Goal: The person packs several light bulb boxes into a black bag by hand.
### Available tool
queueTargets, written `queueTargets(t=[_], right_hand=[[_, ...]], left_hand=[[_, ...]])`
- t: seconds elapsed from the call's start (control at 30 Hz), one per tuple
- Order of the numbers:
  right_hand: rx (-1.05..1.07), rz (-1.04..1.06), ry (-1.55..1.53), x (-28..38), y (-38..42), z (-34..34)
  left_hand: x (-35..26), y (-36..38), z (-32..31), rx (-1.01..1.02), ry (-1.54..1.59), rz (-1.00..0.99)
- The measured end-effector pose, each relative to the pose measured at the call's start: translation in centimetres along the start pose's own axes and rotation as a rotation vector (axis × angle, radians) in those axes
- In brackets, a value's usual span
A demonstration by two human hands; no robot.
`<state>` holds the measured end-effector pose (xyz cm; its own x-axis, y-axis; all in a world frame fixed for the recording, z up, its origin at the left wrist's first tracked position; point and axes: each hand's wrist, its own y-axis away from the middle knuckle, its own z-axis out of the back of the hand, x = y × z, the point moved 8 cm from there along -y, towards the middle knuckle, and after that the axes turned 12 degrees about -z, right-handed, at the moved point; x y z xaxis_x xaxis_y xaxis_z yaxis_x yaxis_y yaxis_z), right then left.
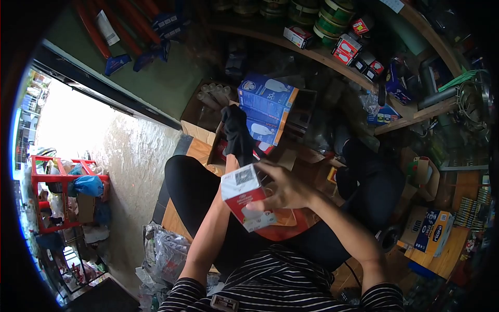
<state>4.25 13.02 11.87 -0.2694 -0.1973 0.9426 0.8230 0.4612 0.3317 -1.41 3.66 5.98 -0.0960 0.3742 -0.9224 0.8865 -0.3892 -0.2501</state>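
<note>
A red and white light bulb box (244, 205), with a square code on its white end, is tilted over my lap. My right hand (283, 188) grips its right side, thumb on the near face and fingers behind its top edge. Behind the box, my left arm reaches forward to a bunched black cloth or glove (236, 130), which covers my left hand so its fingers are hidden. This dark bundle is over an open cardboard carton (200, 132) and beside blue bulb boxes (265, 106).
Bulb boxes (347, 48) and green-banded rolls (332, 21) fill the shelf above. Orange-handled tools (140, 28) hang at the upper left. A red rack (70, 177) stands by the doorway, and clear plastic bags (166, 255) lie by my left leg. A blue carton (434, 231) is at right.
</note>
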Motion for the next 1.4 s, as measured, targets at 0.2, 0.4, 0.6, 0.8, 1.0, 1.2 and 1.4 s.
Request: queueTargets(t=[0.2,0.4,0.6,0.8,1.0,1.2,1.4], right_hand=[[0.093,0.103,0.19,0.9,0.4,-1.2],[0.35,-0.013,0.183,1.1,1.5,-4.9],[0.274,-0.012,0.276,1.9,1.9,-2.3],[-0.659,0.158,0.306,3.6,1.4,6.8],[-0.712,0.235,0.413,1.3,-0.1,3.8],[-0.75,0.166,0.419,-0.4,-1.1,6.6],[-0.724,0.171,0.478,0.1,-0.3,8.3]], left_hand=[[-0.5,-1.8,0.5,-0.051,-0.143,-0.097],[-0.9,-2.1,0.7,-0.068,-0.201,-0.12],[-1.7,-2.7,1.4,0.071,-0.371,-0.216],[-1.0,-1.3,0.0,-0.106,0.008,0.011],[-0.5,-0.1,-0.1,-0.071,-0.257,-0.137],[2.4,0.1,-0.4,-0.175,0.101,0.158],[0.7,0.4,-4.5,-0.066,-0.259,-0.049]])
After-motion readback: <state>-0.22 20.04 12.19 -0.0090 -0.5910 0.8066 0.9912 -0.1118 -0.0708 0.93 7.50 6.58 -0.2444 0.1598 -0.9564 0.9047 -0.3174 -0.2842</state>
